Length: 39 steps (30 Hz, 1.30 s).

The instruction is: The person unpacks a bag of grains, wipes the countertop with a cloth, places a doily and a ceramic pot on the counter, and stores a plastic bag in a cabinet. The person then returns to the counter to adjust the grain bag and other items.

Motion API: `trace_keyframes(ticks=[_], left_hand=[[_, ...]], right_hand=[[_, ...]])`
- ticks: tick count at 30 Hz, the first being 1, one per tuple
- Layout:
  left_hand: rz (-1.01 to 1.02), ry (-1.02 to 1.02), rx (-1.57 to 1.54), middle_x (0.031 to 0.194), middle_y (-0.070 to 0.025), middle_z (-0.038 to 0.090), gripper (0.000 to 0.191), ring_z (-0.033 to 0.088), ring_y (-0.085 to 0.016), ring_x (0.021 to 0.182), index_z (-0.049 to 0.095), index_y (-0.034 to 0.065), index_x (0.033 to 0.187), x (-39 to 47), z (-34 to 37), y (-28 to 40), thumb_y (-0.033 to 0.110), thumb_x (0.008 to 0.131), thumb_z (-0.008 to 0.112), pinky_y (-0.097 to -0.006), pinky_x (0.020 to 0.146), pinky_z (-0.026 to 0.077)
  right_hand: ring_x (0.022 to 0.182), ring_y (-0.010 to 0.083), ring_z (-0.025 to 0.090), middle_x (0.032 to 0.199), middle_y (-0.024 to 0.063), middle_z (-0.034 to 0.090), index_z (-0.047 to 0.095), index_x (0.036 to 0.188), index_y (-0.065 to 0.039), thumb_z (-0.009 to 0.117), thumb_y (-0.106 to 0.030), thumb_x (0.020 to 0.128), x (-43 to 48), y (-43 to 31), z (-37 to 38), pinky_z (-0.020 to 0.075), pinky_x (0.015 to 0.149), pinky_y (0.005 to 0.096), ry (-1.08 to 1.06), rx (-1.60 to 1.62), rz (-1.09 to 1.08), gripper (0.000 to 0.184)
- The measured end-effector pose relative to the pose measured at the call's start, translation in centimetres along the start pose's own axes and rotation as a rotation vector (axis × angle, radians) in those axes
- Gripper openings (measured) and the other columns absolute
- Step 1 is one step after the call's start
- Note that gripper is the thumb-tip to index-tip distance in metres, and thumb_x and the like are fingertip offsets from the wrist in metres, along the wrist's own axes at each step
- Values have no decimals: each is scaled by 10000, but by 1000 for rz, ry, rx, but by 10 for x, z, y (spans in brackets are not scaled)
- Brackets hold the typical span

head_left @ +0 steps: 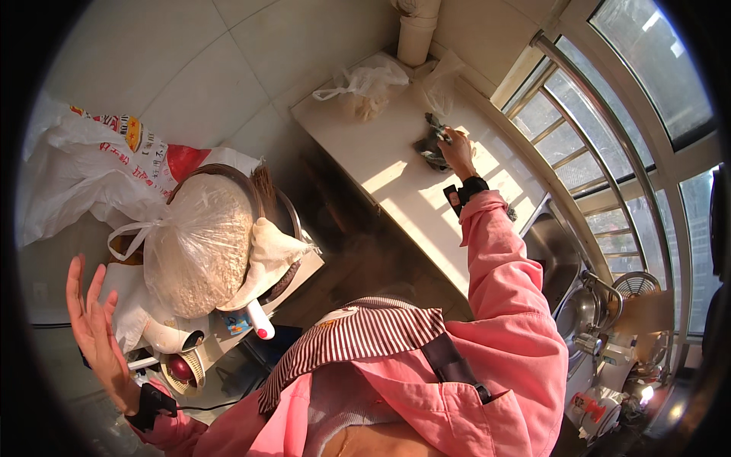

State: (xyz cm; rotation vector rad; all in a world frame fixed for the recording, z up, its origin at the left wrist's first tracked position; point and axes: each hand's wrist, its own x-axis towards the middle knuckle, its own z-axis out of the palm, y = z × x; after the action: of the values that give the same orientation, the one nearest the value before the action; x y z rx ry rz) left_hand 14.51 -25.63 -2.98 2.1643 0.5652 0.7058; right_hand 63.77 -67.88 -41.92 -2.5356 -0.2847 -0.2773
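Observation:
My right hand (pixel 457 153) grips a dark, crumpled cloth (pixel 432 149) against the pale countertop (pixel 365 149), close to the window side. Sunlight falls in bright patches around it. My left hand (pixel 96 325) is raised at the far left with its fingers apart and nothing in them. Beside it, a tied clear plastic bag (pixel 197 245) full of a pale, grainy material sits on a crowded side surface. A cream cloth (pixel 268 254) hangs against that bag.
At the counter's back lies a clear plastic bag (pixel 371 85) with pale contents, near a wall pipe (pixel 417 34). A steel sink (pixel 551 257) adjoins the counter below the window's metal bars (pixel 605 154). Lower left, a small basket (pixel 194 371) holds a dark red round thing.

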Motion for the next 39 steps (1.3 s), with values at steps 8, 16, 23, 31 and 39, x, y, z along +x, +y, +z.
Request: trace_keyframes(ticks=[8, 16, 23, 31, 39], left_hand=[[-324, 463, 62, 1549, -71, 342, 645, 412, -250, 1368, 305, 74, 1499, -80, 49, 41, 363, 952, 488, -373, 1075, 324], [-301, 437, 155, 1506, -115, 402, 697, 482, -254, 1300, 373, 80, 1463, -126, 53, 68, 482, 916, 536, -347, 951, 430], [-14, -26, -198, 1392, -194, 477, 556, 549, -293, 1200, 496, -8, 1334, -142, 62, 24, 300, 907, 676, -418, 933, 480], [662, -90, -368, 1566, -228, 173, 977, 223, -442, 1424, 449, 229, 1451, -178, 98, -16, 69, 586, 875, -565, 1096, 300], [380, 75, -385, 1560, -175, 250, 974, 236, -325, 1459, 272, 117, 1520, -286, 87, -60, 11, 704, 793, -436, 1150, 267]], right_hand=[[1367, 430, 266, 1520, 126, 329, 594, 1302, -339, 657, -305, 780, 127, 42, 85, 358, 1032, 584, -290, -186, -74, 527], [1326, 336, 390, 1426, 83, 492, 623, 1229, -64, 634, -232, 841, 132, 30, 93, 360, 1051, 471, -54, -44, -129, 423], [1305, 222, 435, 1388, 121, 482, 595, 1271, 32, 549, -135, 957, -47, -104, -93, 306, 1107, 355, -89, 1133, -330, 359], [1044, 316, 548, 1046, 134, 523, 593, 856, -19, 764, -297, 828, -253, -236, -209, 419, 952, 471, -560, 1697, -546, 327], [1088, 227, 492, 1107, 90, 483, 568, 1049, -34, 870, -252, 704, -335, -330, -181, 380, 966, 367, -1316, 1365, -612, 508]])
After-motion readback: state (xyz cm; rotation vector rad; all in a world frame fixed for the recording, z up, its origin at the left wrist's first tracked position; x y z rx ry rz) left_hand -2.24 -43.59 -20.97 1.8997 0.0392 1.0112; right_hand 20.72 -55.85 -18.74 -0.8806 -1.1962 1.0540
